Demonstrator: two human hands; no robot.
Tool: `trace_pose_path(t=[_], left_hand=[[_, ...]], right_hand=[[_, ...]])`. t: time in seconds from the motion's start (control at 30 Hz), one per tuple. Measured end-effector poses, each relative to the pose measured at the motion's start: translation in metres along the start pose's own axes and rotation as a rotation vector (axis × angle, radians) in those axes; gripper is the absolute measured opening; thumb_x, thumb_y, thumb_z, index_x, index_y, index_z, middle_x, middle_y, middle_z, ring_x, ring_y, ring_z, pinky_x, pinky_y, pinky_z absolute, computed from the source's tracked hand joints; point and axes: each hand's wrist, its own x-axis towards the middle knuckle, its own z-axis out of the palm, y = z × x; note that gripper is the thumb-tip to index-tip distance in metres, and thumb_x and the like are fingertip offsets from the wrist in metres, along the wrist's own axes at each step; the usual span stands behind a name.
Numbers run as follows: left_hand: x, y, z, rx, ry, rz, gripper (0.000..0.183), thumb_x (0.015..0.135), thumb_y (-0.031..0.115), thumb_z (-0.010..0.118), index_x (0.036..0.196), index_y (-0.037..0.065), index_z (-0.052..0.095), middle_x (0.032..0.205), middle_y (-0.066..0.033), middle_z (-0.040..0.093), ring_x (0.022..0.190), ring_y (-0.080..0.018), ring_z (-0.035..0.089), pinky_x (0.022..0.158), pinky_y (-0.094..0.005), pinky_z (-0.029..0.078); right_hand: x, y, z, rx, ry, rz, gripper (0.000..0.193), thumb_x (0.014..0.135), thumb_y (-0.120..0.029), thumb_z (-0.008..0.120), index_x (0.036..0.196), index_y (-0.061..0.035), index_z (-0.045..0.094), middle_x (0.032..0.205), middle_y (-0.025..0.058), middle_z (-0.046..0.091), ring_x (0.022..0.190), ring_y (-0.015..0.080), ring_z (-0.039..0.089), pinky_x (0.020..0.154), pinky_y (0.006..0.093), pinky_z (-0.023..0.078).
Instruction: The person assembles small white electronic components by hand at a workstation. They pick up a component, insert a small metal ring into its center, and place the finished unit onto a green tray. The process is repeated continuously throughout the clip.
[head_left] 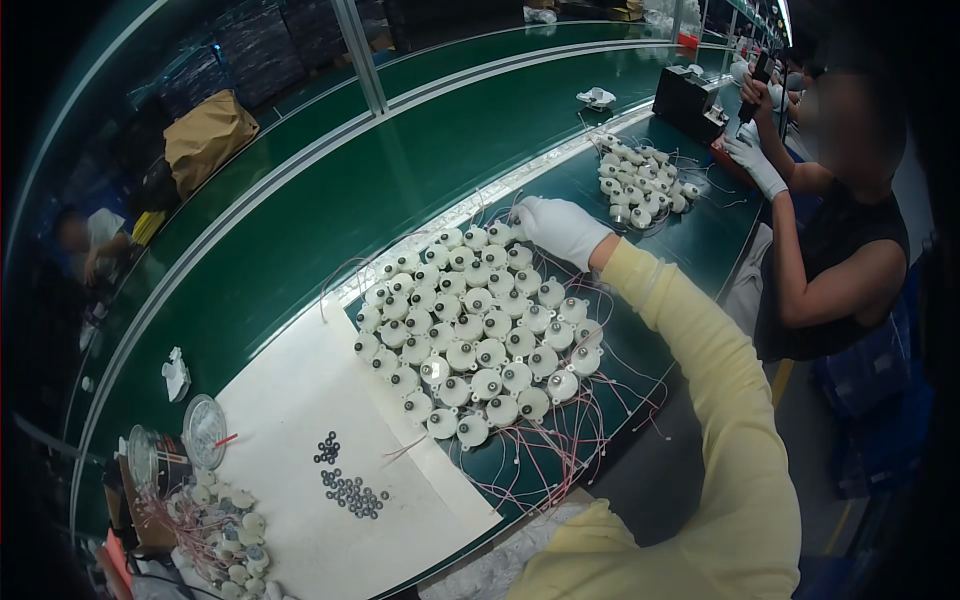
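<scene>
My right hand [563, 232], in a white glove with a yellow sleeve behind it, reaches to the far right corner of a dense group of small white motors [490, 352]. Its fingers are drawn together at a motor there. Whatever lies between the fingertips is too hidden to make out. The motors stand in close rows, dark-tipped shafts upward, with red and white wires [560, 450] trailing from the near and right sides. My left hand is out of view.
Black rings [352, 493] lie on white paper [290, 400]. More wired motors [225, 530] and clear round tubs [205, 430] are at left. A second motor group [643, 178] and black box [688, 97] are at far right, beside a person [835, 220] holding a dark tool. A green conveyor runs behind.
</scene>
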Motion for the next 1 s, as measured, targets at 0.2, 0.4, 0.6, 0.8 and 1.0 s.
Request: trace_pose_path(t=[0.2,0.4,0.6,0.8,1.0], left_hand=[[0.000,-0.003,-0.001,0.057,0.001,0.015,0.035,0.101,0.028,0.054,0.104,0.002,0.077,0.099,-0.0162,0.075,0.090,-0.0349,0.069,0.081,-0.0431,0.054],[0.003,0.004,-0.006,0.109,-0.058,0.062,0.029,0.101,0.025,0.059,0.106,0.003,0.077,0.101,-0.0148,0.075,0.091,-0.0346,0.069,0.080,-0.0432,0.055],[-0.008,-0.001,-0.029,0.227,-0.336,0.023,0.029,0.101,0.021,0.058,0.121,0.005,0.071,0.115,-0.0141,0.073,0.093,-0.0378,0.069,0.077,-0.0460,0.056],[-0.009,0.004,-0.051,0.316,-0.466,0.370,0.032,0.101,0.020,0.052,0.125,0.004,0.067,0.127,-0.0181,0.066,0.100,-0.0431,0.065,0.083,-0.0539,0.052],[-0.009,-0.011,-0.054,-0.019,-0.348,0.519,0.023,0.093,0.008,0.060,0.113,0.002,0.071,0.110,-0.0184,0.070,0.097,-0.0405,0.067,0.083,-0.0520,0.054]], right_hand=[[-0.001,-0.015,-0.018,0.237,-0.060,0.223,0.033,0.101,-0.031,0.051,0.118,-0.0059,0.064,0.101,0.0210,0.071,0.095,0.0394,0.068,0.086,0.0488,0.053],[-0.010,-0.017,-0.058,0.374,-0.092,0.213,0.034,0.101,-0.031,0.053,0.121,-0.0061,0.065,0.095,0.0167,0.073,0.080,0.0299,0.071,0.076,0.0402,0.055],[-0.067,-0.014,-0.128,0.603,-0.083,0.416,0.039,0.104,-0.033,0.053,0.130,-0.0058,0.063,0.088,0.0051,0.070,0.065,0.0103,0.064,0.060,0.0250,0.051],[-0.177,-0.081,-0.150,0.768,-0.090,0.457,0.037,0.104,-0.028,0.053,0.131,-0.0034,0.062,0.090,0.0064,0.071,0.069,0.0114,0.066,0.068,0.0275,0.054],[-0.298,-0.159,-0.115,1.845,-0.028,0.276,0.047,0.103,-0.032,0.056,0.125,0.0098,0.062,0.095,0.0161,0.073,0.075,0.0184,0.070,0.069,0.0290,0.056]])
